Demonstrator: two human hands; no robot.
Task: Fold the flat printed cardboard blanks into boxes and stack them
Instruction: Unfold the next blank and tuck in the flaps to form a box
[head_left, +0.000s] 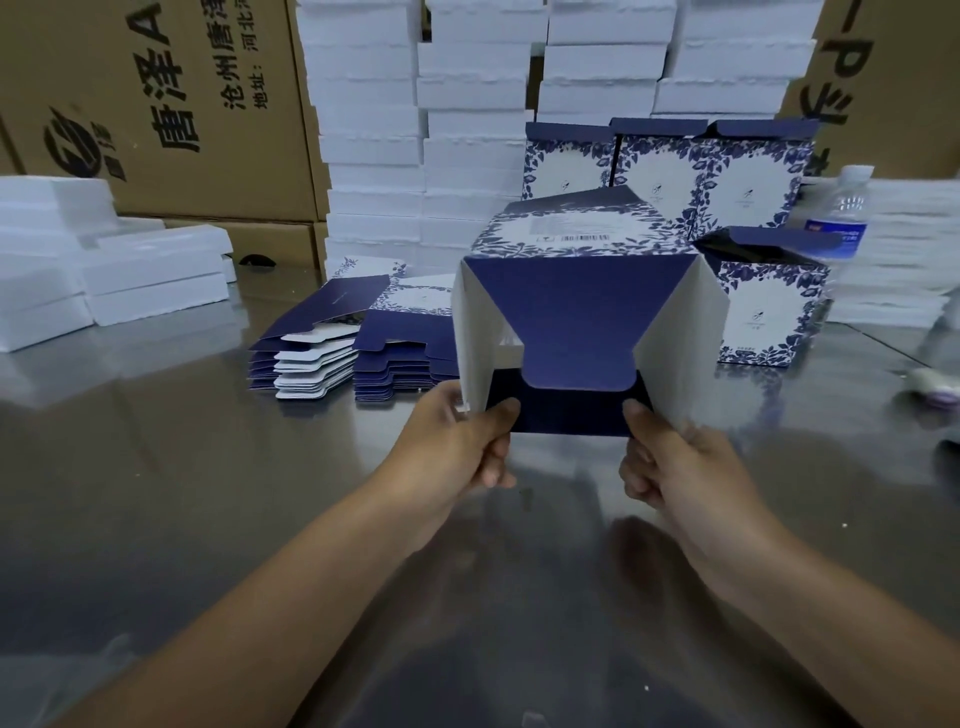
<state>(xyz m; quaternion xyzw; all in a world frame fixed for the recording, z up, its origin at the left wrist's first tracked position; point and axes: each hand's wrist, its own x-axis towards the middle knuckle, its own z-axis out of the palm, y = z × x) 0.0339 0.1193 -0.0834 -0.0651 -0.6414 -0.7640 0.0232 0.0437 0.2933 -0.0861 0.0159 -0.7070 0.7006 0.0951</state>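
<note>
Half-folded blue floral box (576, 312) is hanging over the worktop (182, 493), flaps facing the camera | left hand (457, 441) and right hand (675, 462) are gripping its lower corners, fingers (491, 467) curling round cardboard | flat blanks (332, 353) are lying behind, finished boxes (660, 176) standing beyond.

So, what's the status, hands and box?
Left hand, right hand both grip half-folded box, side flaps open. Flat blanks piled behind it. Water bottle stands beside finished boxes, right.

Brown cartons (156, 104) and white foam stacks (467, 130) line a shiny steel table (182, 467).
</note>
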